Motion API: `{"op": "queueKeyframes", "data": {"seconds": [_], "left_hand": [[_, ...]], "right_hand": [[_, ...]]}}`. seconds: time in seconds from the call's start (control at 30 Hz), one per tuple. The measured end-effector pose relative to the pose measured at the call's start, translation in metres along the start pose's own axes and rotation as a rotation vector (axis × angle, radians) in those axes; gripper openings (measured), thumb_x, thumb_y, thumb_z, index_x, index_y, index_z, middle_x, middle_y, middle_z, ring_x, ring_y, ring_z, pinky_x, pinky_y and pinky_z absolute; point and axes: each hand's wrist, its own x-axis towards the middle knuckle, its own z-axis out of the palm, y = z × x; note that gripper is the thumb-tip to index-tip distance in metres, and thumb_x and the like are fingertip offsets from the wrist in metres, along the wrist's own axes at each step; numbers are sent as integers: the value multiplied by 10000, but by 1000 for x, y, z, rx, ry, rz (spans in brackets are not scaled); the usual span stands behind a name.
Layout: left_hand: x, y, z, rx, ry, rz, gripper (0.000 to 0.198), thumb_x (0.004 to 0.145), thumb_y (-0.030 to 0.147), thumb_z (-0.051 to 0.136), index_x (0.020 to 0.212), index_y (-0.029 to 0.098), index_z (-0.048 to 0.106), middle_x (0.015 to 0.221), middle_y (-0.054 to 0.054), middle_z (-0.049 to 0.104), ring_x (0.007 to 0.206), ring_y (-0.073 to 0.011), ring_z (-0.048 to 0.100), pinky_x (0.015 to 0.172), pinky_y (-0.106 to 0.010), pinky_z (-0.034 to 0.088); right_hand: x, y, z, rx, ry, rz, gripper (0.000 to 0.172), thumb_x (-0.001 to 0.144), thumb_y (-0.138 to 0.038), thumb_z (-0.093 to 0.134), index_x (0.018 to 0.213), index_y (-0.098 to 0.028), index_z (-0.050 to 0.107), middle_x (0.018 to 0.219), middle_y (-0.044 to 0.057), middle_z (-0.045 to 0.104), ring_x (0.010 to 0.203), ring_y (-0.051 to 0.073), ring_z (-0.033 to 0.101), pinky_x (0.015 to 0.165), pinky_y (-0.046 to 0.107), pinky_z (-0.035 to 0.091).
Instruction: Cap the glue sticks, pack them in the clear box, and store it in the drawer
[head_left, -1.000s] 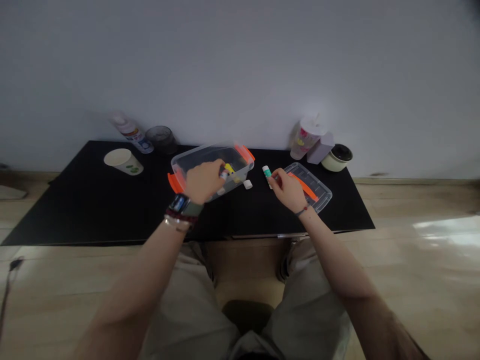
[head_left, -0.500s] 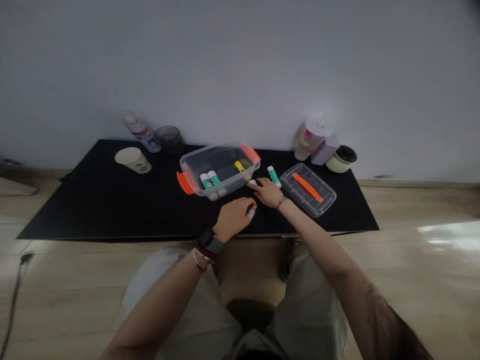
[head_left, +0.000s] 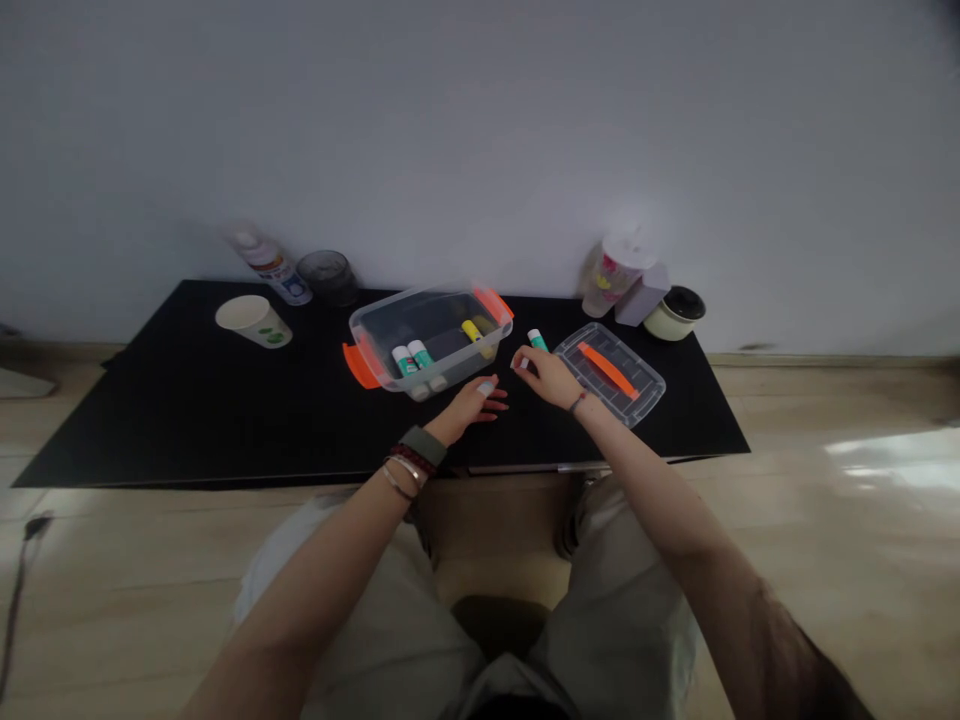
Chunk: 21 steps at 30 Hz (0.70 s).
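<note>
My left hand point(head_left: 469, 408) has slid up beside the clear storage box point(head_left: 427, 345), a white cap point(head_left: 487, 387) on one fingertip. My right hand point(head_left: 544, 378), well apart, pinches another white cap point(head_left: 523, 362) near an upright glue stick point(head_left: 537, 340) and the clear lid point(head_left: 611, 373).

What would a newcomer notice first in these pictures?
The eye goes first to the clear plastic box with orange latches, mid-table on the black tabletop, holding glue sticks. To its right lies a clear lid with an orange strip. Between them, the right hand is beside a green-labelled glue stick, while the left hand lies spread just in front of the box.
</note>
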Motion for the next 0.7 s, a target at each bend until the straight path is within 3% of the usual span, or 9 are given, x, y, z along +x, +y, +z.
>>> {"op": "queueKeyframes", "data": {"seconds": [0.1, 0.27, 0.4, 0.5, 0.6, 0.7], "left_hand": [[0, 6, -1, -165, -62, -10, 354, 875, 507, 650, 1045, 197, 620, 1086, -99, 722, 877, -175, 717, 730, -263, 541], [0, 11, 1, -221, -70, 46, 207, 870, 339, 707, 969, 161, 673, 907, -75, 737, 798, -143, 705, 756, -258, 556], [1, 13, 2, -271, -7, 47, 73, 898, 214, 666, 887, 142, 672, 863, -65, 724, 774, -124, 692, 805, -280, 565], [-1, 15, 4, -307, -13, 34, 78, 915, 202, 641, 881, 141, 676, 881, -73, 725, 797, -132, 696, 851, -311, 569], [-2, 16, 5, -328, -26, 43, 120, 920, 244, 642, 884, 139, 689, 910, -86, 728, 828, -142, 701, 884, -324, 568], [-2, 18, 5, -319, -17, 47, 188, 908, 316, 664, 869, 135, 695, 893, -90, 723, 832, -148, 700, 882, -317, 572]], "right_hand": [[-7, -9, -4, 155, -6, -38, 99, 902, -225, 571, 991, -189, 546, 905, 12, 618, 810, 148, 590, 765, 273, 451], [-10, -7, -7, 335, 69, -15, 342, 852, -412, 668, 1061, -195, 507, 975, 30, 659, 866, 154, 622, 779, 282, 462], [-5, 5, -2, 405, 104, 90, 254, 889, -428, 599, 955, -192, 533, 813, -5, 643, 741, 133, 598, 738, 275, 460], [-1, 7, 5, 432, 74, 82, 260, 885, -435, 606, 948, -188, 552, 812, -3, 636, 740, 134, 595, 726, 266, 463], [2, 9, 6, 340, 104, 103, 283, 969, -451, 474, 998, -189, 576, 868, 16, 657, 762, 143, 602, 742, 270, 459], [4, 21, 1, 26, 207, 207, 293, 1002, -408, 425, 1043, -174, 598, 955, 73, 675, 855, 192, 609, 798, 307, 447]]}}
